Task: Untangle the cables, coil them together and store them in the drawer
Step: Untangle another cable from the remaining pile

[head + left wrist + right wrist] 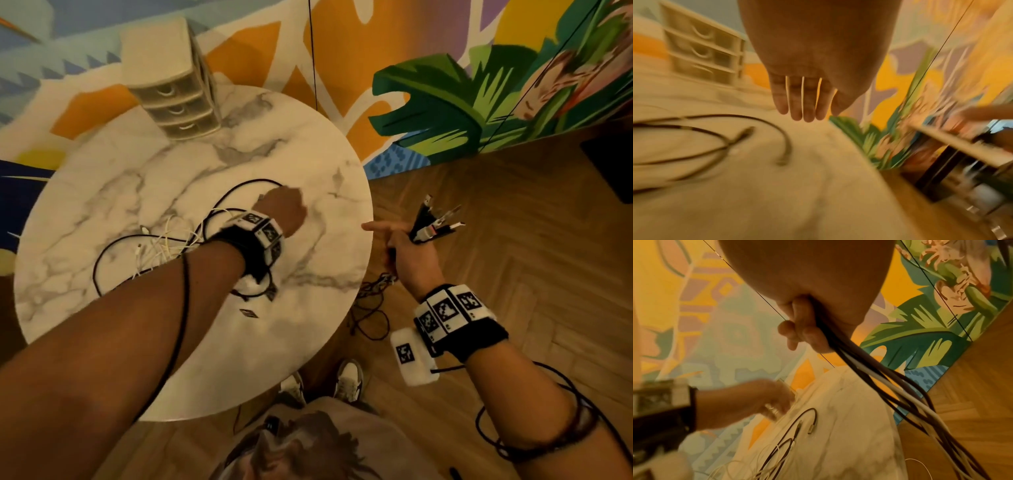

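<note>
A tangle of black and white cables (161, 246) lies on the round marble table (239, 342). My left hand (284, 209) hovers over the table just right of the tangle, its fingers (801, 104) straight and holding nothing. A black cable (785, 134) with a plug end lies below them. Off the table's right edge, my right hand (407, 246) grips a bundle of black and white cables (435, 222). Their plugs stick up past the fist, and the index finger points left. In the right wrist view the fingers (801, 327) curl round the bundle (879, 381), which trails downward.
A small beige unit with three shut drawers (171, 89) stands at the table's far left edge. Loose black cable (370, 301) lies on the wooden floor by the table's right side. My shoes (349, 380) are at the near edge. A painted wall rises behind.
</note>
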